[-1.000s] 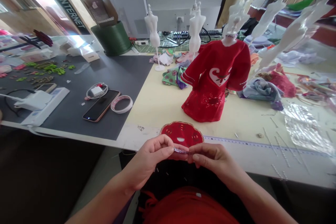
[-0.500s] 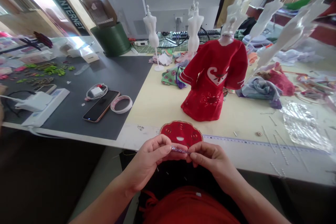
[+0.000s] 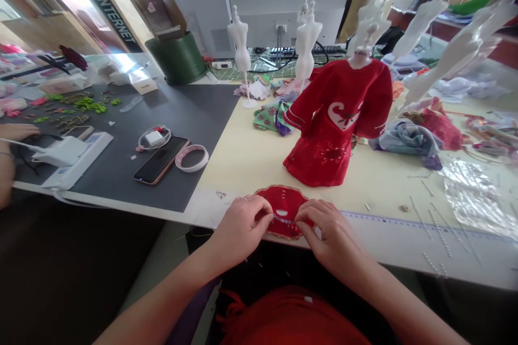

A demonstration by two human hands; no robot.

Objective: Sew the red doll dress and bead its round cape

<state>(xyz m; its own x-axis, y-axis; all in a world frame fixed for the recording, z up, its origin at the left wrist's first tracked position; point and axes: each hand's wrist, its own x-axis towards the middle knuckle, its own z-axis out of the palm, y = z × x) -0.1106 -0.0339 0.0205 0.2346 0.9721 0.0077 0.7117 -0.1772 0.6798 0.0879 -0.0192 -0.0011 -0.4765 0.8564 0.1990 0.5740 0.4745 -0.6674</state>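
A thin sparkly trim strip (image 3: 284, 220) is stretched between my two hands, just over the red fabric collar piece (image 3: 282, 197) with gold edging. My left hand (image 3: 244, 225) pinches one end of the strip, thumb against fingers. At the other end my right hand (image 3: 327, 226) pinches it too. The collar lies at the table's front edge, with a small hole near its middle. Behind it stands a small white mannequin wearing a red dress (image 3: 342, 113) with pearl-like beads on the cuffs.
A phone (image 3: 162, 160), a roll of tape (image 3: 192, 158) and a power strip (image 3: 79, 161) lie left on a dark mat. Bare white mannequins (image 3: 239, 46) stand behind. At right are a ruler (image 3: 376, 220) and bead strands (image 3: 440, 233). Another person's hand (image 3: 18, 132) rests at far left.
My hands have moved forward with the strip, from the table edge onto the collar, and their backs now face up. Another person's hand has come into view at far left.
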